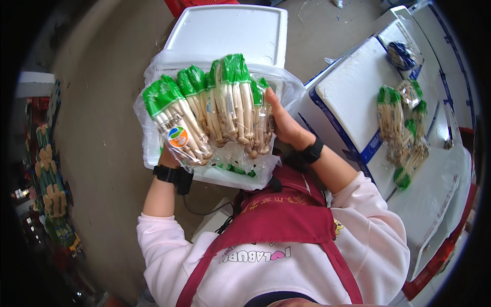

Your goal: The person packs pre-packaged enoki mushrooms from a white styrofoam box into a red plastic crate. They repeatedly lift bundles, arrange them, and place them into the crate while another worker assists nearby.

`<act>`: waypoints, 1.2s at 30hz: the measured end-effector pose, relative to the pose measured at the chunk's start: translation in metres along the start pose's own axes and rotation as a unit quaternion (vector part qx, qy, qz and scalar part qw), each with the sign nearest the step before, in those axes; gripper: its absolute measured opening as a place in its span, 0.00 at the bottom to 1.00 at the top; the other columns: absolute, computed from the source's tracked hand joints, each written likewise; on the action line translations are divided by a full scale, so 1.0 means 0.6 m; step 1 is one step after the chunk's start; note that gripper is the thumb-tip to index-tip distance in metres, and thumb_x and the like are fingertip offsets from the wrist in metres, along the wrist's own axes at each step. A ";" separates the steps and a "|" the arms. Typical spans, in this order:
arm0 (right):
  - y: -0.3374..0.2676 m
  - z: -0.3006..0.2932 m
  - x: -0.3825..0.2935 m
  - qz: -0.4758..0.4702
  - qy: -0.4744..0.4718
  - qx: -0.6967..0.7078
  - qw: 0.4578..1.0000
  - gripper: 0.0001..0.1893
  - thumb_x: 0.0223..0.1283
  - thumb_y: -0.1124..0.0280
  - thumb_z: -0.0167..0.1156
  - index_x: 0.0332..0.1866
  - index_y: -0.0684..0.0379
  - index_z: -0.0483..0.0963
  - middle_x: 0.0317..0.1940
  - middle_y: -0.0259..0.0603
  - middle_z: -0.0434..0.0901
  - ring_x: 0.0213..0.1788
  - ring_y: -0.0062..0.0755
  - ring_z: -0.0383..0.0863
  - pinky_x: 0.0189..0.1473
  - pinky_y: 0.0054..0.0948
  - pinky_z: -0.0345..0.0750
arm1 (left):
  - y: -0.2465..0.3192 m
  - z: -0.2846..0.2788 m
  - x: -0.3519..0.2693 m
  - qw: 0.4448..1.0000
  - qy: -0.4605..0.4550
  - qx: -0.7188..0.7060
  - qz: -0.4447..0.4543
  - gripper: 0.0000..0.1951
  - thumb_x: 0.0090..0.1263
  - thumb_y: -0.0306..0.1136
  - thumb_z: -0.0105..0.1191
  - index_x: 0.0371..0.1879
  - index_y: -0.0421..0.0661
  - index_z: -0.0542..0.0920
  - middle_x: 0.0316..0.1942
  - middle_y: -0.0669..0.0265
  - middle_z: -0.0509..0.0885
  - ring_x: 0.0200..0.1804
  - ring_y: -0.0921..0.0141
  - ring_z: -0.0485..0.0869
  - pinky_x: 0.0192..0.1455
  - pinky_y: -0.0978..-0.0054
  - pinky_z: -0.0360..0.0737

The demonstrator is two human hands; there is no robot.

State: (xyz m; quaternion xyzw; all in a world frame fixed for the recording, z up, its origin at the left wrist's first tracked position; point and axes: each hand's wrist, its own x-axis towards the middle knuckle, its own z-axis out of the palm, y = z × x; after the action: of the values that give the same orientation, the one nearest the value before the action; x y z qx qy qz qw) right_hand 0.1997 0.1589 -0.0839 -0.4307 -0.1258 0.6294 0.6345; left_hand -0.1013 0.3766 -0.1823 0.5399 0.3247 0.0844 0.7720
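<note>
Several clear plastic bags of long-stemmed, brown-capped mushrooms (234, 103) with green bands are pressed side by side between my two hands. My left hand (168, 158) supports the leftmost mushroom bag (178, 124), which bears a round orange, blue and green sticker and hides most of the fingers. On the other side, my right hand (285, 122) grips the rightmost mushroom bag (262, 126), its thumb pointing up along the edge. Below the held bags is a white foam box (215, 177) lined with a translucent plastic bag (151, 126). Some green packaging shows inside the box.
A white foam lid (234, 34) lies beyond the box. At right, more mushroom bags (402, 126) and a dark blue package (401, 55) rest on white foam boxes (349, 96) with blue tape. Stacked bundled produce (51, 180) stands far left. A cable (203, 211) hangs near my left wrist.
</note>
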 end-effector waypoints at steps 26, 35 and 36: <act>-0.252 0.204 -0.910 -0.404 0.324 -0.255 0.816 0.34 0.71 0.40 0.41 0.69 0.58 0.64 0.60 0.41 0.75 0.58 0.31 0.77 0.61 0.32 0.75 | 0.522 0.878 -0.161 0.620 -0.774 0.007 0.126 0.29 0.71 0.50 0.51 0.65 0.46 0.67 0.65 0.59 0.71 0.64 0.62 0.74 0.65 0.51 0.73; -0.090 0.145 -1.237 -0.399 0.281 -0.238 0.840 0.33 0.72 0.42 0.43 0.70 0.59 0.62 0.59 0.44 0.76 0.60 0.31 0.77 0.63 0.33 0.76 | 0.347 1.145 -0.375 0.470 -0.878 -0.057 -0.074 0.34 0.71 0.60 0.44 0.68 0.49 0.65 0.69 0.61 0.69 0.67 0.61 0.71 0.68 0.48 0.69; -0.076 0.119 -1.272 -0.398 0.263 -0.231 0.848 0.33 0.72 0.43 0.43 0.70 0.59 0.62 0.59 0.44 0.76 0.60 0.32 0.77 0.63 0.33 0.76 | 0.318 1.181 -0.390 0.448 -0.885 -0.066 -0.106 0.34 0.71 0.61 0.42 0.69 0.49 0.65 0.69 0.61 0.68 0.68 0.61 0.71 0.69 0.48 0.68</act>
State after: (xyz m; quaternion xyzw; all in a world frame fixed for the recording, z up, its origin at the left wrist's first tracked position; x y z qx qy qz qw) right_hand 0.0466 -0.4983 0.2826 -0.6274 -0.2566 0.1385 0.7220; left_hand 0.1792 -0.2106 0.2294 0.2308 -0.4865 -0.5006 0.6778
